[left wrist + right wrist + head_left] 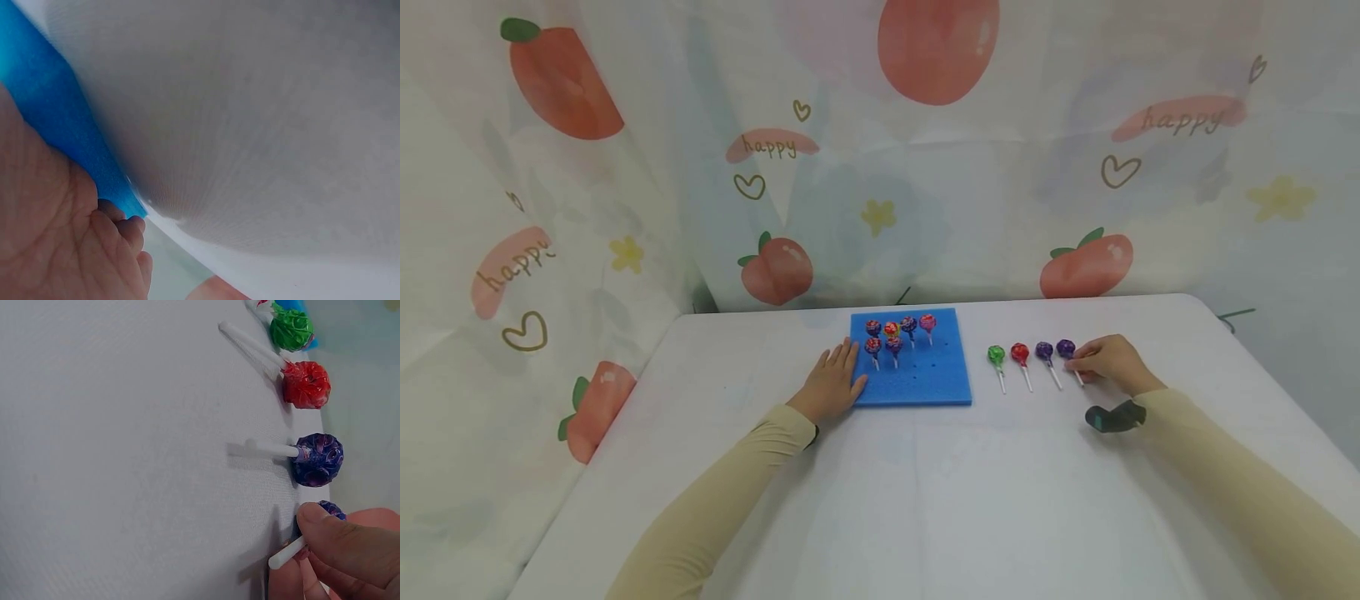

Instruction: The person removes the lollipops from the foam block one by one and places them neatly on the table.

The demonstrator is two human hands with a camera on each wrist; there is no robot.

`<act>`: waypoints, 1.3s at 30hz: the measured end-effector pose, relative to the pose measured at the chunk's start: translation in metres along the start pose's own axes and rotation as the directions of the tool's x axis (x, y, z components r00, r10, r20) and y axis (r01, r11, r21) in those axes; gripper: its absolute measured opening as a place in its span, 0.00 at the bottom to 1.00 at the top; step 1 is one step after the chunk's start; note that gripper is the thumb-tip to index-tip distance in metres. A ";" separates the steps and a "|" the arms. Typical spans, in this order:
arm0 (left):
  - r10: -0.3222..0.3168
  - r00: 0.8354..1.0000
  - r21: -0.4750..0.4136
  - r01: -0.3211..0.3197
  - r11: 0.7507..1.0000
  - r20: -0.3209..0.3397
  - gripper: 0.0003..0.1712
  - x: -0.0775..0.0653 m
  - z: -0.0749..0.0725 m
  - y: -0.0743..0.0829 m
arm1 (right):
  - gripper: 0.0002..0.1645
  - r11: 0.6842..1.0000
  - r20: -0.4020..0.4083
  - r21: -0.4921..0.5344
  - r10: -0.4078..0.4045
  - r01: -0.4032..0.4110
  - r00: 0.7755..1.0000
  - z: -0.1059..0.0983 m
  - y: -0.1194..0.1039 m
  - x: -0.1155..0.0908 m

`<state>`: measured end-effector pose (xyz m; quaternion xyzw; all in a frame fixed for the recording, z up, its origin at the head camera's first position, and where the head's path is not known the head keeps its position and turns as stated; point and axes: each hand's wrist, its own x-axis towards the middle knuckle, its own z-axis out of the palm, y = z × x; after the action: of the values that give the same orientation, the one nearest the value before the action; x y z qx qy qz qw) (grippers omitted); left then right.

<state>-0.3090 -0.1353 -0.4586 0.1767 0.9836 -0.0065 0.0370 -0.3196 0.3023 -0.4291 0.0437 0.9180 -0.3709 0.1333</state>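
R hand (1108,362), frame right, pinches round purple-wrapped lollipop (1065,348) w/ white stick. L hand (829,387), fingers straight, nothing held, touches square blue foam board (928,385), frame ctr, bearing 6 shiny-wrapped lollipops (891,330). Btwn, on white desk (962,492): green-wrapped lollipop (996,355), red-wrapped lollipop (1019,353), 2nd purple one (1044,351).

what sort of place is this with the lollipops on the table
Probably a makeshift indoor work corner, perhaps screened off for filming: fruit-print sheets hang behind and beside a white table, which carries a blue board and a row of lollipops.
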 end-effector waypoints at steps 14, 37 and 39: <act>0.020 1.000 -0.013 -0.021 1.000 -0.014 0.38 0.000 -0.002 -0.001 | 0.32 0.998 0.063 -0.023 0.059 -0.058 0.996 -0.008 0.002 -0.002; 0.014 1.000 -0.002 -0.014 1.000 -0.004 0.39 0.002 0.001 -0.001 | 0.32 0.982 0.149 -0.068 -0.163 0.175 0.975 -0.025 -0.063 -0.027; 0.010 1.000 -0.002 -0.010 1.000 -0.002 0.39 0.002 0.001 -0.001 | 0.34 0.974 0.153 -0.071 -0.204 0.216 0.967 -0.022 -0.075 -0.030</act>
<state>-0.3111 -0.1356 -0.4593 0.1818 0.9827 -0.0049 0.0364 -0.3085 0.2636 -0.3556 -0.0867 0.9206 -0.3449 0.1613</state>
